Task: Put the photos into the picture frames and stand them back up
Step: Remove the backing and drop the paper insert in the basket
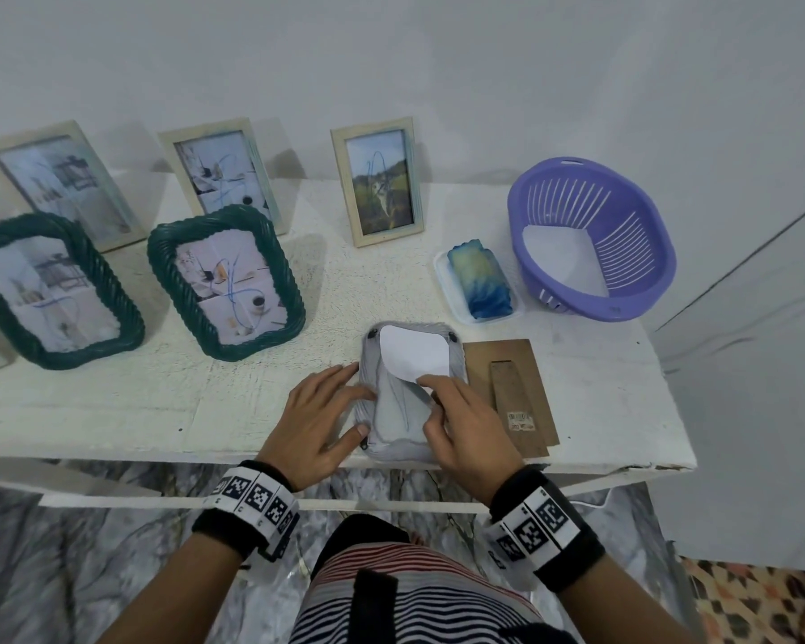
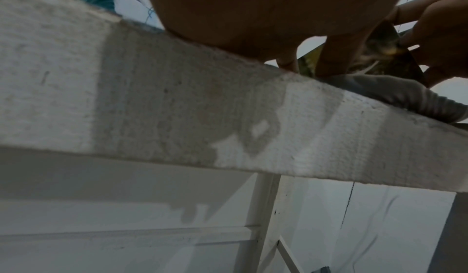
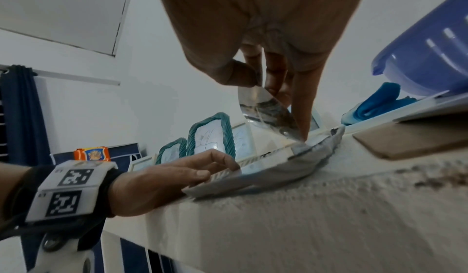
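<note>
A grey picture frame [image 1: 393, 411] lies face down at the front edge of the white table [image 1: 112, 411]. My right hand [image 1: 431, 402] pinches a photo [image 1: 414, 355] between thumb and fingers. The photo bends over the frame's opening, white back up. The right wrist view shows the curved photo [image 3: 268, 113] with its far end down on the frame [image 3: 291, 167]. My left hand [image 1: 359, 399] rests on the frame's left edge, fingers spread, thumb at the near corner. The brown backing board [image 1: 512, 392] with its stand lies flat just right of the frame.
Two green rope frames [image 1: 57, 290] [image 1: 226, 281] stand at the left, with several pale frames [image 1: 377, 178] standing behind along the wall. A purple basket [image 1: 661, 253] with white paper inside sits at the back right. Beside it, a blue-yellow cloth [image 1: 479, 281] lies on a white tray.
</note>
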Demonstrator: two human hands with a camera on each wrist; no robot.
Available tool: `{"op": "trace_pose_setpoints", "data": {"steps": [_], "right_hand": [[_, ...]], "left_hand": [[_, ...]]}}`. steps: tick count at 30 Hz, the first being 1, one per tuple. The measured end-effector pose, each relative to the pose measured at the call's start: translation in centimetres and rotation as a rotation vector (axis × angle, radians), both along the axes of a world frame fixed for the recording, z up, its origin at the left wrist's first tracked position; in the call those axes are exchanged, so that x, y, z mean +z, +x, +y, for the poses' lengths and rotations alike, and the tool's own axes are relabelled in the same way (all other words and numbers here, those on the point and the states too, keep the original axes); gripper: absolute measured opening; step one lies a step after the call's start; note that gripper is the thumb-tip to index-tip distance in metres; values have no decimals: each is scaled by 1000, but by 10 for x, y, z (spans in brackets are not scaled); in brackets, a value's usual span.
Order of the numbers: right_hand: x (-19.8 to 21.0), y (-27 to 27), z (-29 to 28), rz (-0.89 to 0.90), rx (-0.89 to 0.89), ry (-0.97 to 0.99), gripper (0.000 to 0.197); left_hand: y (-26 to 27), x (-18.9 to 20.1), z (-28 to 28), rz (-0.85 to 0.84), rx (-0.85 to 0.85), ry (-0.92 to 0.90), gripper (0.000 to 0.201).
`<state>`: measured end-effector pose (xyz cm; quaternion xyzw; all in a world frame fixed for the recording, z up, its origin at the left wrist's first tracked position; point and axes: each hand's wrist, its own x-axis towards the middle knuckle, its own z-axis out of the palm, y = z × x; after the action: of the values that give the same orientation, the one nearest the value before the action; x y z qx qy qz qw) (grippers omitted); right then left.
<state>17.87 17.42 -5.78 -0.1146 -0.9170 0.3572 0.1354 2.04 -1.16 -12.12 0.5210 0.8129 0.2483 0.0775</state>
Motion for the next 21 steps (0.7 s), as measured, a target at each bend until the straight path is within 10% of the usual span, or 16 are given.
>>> {"op": "trace_pose_setpoints", "data": {"steps": [10, 16, 21], "right_hand": [[10, 14, 20, 180, -393, -45, 24], [9, 37, 43, 149, -569, -85, 53], [1, 56, 63, 93, -602, -58, 18]], "left_hand": [[1, 0, 0, -19, 1, -6, 37], [-1, 0, -1, -49, -8, 10, 35], [-6, 11, 8, -80, 52, 108, 47]]}}
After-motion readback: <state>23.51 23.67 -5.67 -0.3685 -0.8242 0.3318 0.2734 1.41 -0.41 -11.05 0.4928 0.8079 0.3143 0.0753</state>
